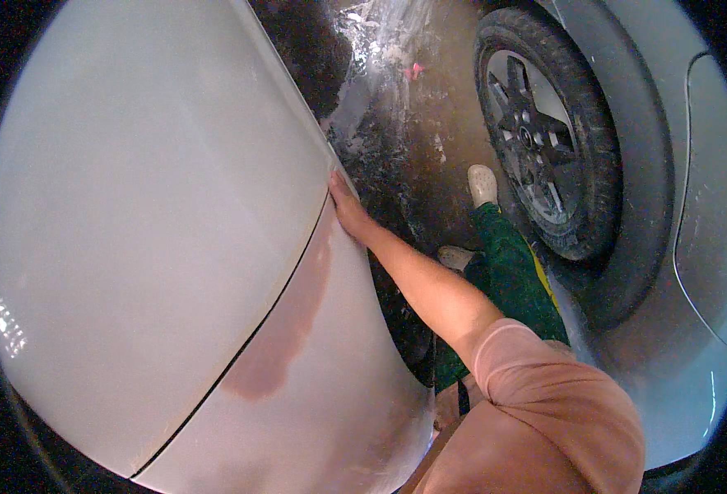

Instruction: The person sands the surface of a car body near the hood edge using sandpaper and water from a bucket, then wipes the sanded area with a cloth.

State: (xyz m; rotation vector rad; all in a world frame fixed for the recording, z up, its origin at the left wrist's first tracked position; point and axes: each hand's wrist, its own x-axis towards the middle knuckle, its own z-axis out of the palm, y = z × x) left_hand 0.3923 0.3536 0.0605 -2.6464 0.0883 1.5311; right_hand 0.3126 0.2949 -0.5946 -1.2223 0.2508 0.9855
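My right hand (349, 207) rests on the edge of a pale car body panel (355, 346), at the end of the seam beside a larger pale panel (149, 206). The fingers I can see lie extended along the edge. The others are out of sight behind it, and no held thing shows. Below the hand, a dull pinkish-brown patch (277, 354) with an uneven outline runs along the seam. My bare right forearm (429, 284) crosses from a pink short sleeve (503, 354). My left hand is not in view.
Close on the right stands another pale car (709, 272), its dark-spoked wheel (528, 136) facing me. Between the cars, the dark floor (404, 123) has white smears and a small pink scrap (413, 71). Green trousers (507, 276) and light clogs (483, 186) show beside the wheel.
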